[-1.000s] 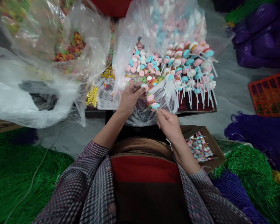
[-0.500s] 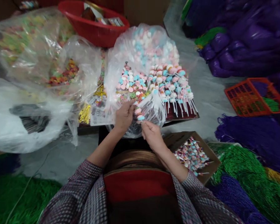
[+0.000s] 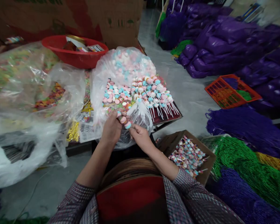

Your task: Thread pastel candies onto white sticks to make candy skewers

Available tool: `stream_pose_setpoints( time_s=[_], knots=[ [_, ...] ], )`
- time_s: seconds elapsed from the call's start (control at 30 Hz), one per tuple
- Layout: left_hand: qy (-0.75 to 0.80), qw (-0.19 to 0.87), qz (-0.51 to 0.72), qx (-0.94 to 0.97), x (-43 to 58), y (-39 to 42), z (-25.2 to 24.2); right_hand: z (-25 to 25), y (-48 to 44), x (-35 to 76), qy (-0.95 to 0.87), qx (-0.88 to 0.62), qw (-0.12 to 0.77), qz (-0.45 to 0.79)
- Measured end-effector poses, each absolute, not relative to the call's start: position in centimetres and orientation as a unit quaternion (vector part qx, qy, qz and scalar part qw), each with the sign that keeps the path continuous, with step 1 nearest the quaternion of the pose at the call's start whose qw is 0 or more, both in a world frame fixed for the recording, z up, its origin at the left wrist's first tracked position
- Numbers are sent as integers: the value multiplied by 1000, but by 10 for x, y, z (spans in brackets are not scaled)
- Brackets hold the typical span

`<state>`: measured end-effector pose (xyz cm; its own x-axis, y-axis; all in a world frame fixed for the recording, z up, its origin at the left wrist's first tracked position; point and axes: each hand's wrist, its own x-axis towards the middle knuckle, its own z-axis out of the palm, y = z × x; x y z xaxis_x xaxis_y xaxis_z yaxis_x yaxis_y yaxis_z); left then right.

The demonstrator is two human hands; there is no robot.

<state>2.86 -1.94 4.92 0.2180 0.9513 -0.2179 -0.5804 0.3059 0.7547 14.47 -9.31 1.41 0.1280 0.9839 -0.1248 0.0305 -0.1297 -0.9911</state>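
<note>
Between my two hands is a candy skewer (image 3: 123,120) of pink, white and blue pieces, tilted down to the right. My left hand (image 3: 112,127) is closed around its upper end. At the lower end, beside a blue piece, my right hand (image 3: 140,136) pinches; its stick is mostly hidden by my fingers. Just beyond my hands, loose candies (image 3: 115,94) lie in an open clear bag (image 3: 96,102). Finished-looking candy skewers on white sticks (image 3: 154,95) are piled to the right of them. A clear plastic bag (image 3: 142,116) hangs over the table edge behind my right hand.
A cardboard box (image 3: 169,141) of wrapped candies stands low at my right. Bags of gummy rings (image 3: 18,71) and a red basin (image 3: 72,56) fill the left and back. Gold ties (image 3: 73,132) lie at the table edge. An orange basket (image 3: 224,98) and green bead strands (image 3: 240,158) are on the floor.
The view has tipped up and swung right, so the table appears lower and further left. Both hands keep hold of the candy skewer, which now slants more to the right.
</note>
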Motion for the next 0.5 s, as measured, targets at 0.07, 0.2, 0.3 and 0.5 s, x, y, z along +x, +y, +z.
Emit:
stream_pose_setpoints(
  time_s=[0.07,0.2,0.3,0.5],
  knots=[
    [334,739,527,253,35,-24,53,11,-92,141,-397,-560,512,516],
    [351,716,557,233,47,-30,59,11,-94,140,-381,-542,513,546],
    [379,691,580,203,47,-26,64,17,-100,146,-438,-539,478,538],
    [394,684,586,183,44,-19,67,21,-110,154,-519,-541,438,497]
  ],
)
